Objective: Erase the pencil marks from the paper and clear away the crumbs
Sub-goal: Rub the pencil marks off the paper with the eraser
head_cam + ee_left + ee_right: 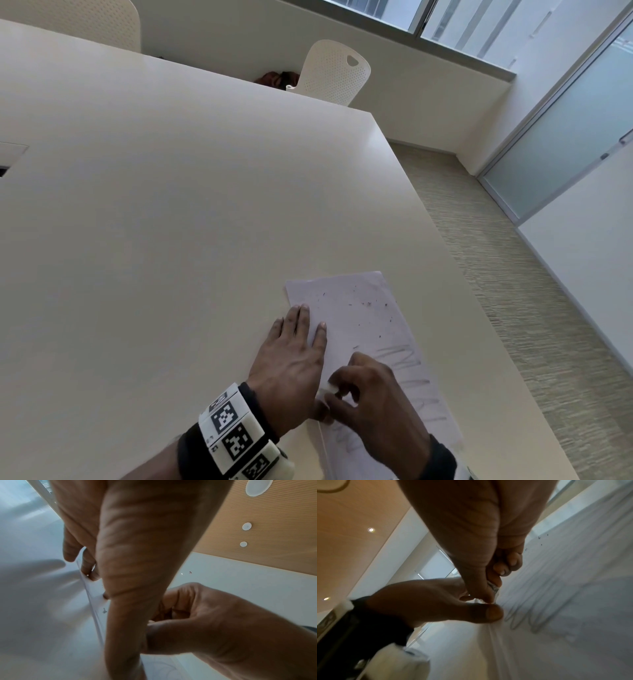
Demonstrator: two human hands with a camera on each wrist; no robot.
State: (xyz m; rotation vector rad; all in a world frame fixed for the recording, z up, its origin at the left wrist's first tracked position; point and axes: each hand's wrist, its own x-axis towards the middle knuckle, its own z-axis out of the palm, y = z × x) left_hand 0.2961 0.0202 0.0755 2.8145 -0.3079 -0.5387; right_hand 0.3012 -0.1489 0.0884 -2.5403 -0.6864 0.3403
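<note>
A white sheet of paper (363,325) lies on the table near its right edge. Grey pencil scribbles (407,366) cover its near half, and dark eraser crumbs (368,303) are scattered over the far half. My left hand (301,356) lies flat on the sheet's left edge, fingers straight, thumb (488,613) pressing the paper. My right hand (366,394) pinches a small white eraser (328,388) against the sheet beside the left thumb. In the right wrist view the eraser (494,590) shows between thumb and fingers, with scribbles (539,615) beside it. The left wrist view shows the paper's edge (96,601) under my palm.
The pale table (171,240) stretches far and to the left. Its right edge (455,274) runs close to the paper, with carpet below. A white perforated chair (335,72) stands at the far side. A cable hatch (10,154) sits at the left.
</note>
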